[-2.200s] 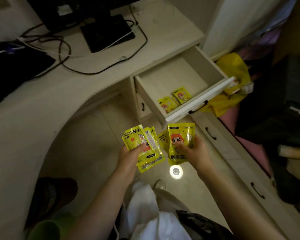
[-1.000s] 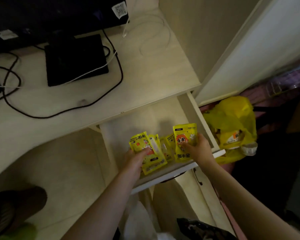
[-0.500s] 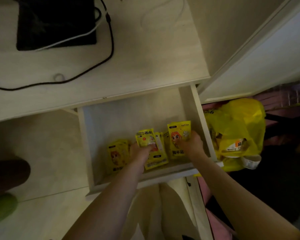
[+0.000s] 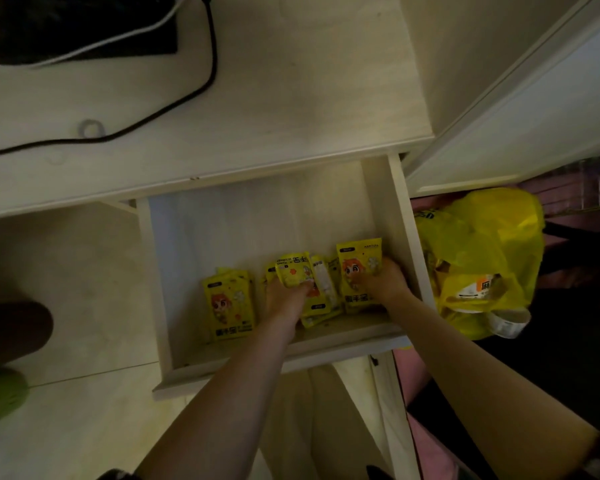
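- The left hand [image 4: 286, 299] grasps a fan of yellow sachets [image 4: 303, 278], thumb laid across them, down inside the open drawer [image 4: 406, 237] at about 6 o'clock.
- The right hand [image 4: 383, 284] curls its fingers round a single sachet [image 4: 355, 258] at 4 o'clock. It shows an orange-haired cartoon face with bold Chinese characters beneath, too blurred to read.
- Loose sachets [image 4: 229, 306] of the same print lie on the drawer floor at 8 o'clock.
- A yellow plastic bag [image 4: 482, 244] with a Chinese-printed label sits outside the drawer at 3 o'clock.
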The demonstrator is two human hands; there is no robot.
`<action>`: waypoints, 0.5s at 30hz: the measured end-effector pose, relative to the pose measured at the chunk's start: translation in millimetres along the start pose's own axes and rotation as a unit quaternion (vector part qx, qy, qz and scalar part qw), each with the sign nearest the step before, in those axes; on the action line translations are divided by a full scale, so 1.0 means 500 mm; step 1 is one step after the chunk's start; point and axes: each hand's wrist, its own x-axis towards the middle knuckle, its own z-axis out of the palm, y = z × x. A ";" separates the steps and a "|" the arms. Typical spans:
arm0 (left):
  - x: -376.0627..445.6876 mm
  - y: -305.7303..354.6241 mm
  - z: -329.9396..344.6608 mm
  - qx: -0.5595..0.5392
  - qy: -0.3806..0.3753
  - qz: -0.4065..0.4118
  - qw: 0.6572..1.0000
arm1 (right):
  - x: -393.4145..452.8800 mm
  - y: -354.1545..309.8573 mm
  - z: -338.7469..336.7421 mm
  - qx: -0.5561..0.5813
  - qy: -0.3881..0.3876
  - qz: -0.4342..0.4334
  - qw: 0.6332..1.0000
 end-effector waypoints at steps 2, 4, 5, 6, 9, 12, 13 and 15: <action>-0.002 -0.001 -0.003 0.023 0.004 0.013 1.000 | -0.004 -0.001 -0.003 -0.029 -0.021 0.001 0.999; -0.003 0.000 -0.008 0.044 0.005 0.024 0.999 | -0.005 0.001 -0.004 -0.057 -0.035 -0.009 0.998; -0.006 0.001 -0.011 0.055 0.001 0.030 0.998 | -0.003 0.005 -0.003 -0.072 -0.044 -0.019 0.996; -0.008 0.001 -0.013 0.068 -0.004 0.038 0.997 | -0.003 0.008 -0.003 -0.091 -0.049 -0.026 0.994; -0.017 0.002 -0.025 0.110 0.003 0.056 0.992 | -0.012 0.009 -0.013 -0.102 -0.032 -0.016 0.994; -0.028 0.005 -0.046 0.112 0.029 0.056 0.992 | -0.031 0.008 -0.026 -0.108 -0.027 0.001 0.994; -0.034 0.007 -0.058 0.114 0.035 0.054 0.991 | -0.036 0.008 -0.029 -0.106 -0.029 -0.008 0.994; -0.047 0.007 -0.086 0.124 0.049 0.056 0.989 | -0.055 0.003 -0.037 -0.099 -0.029 -0.026 0.994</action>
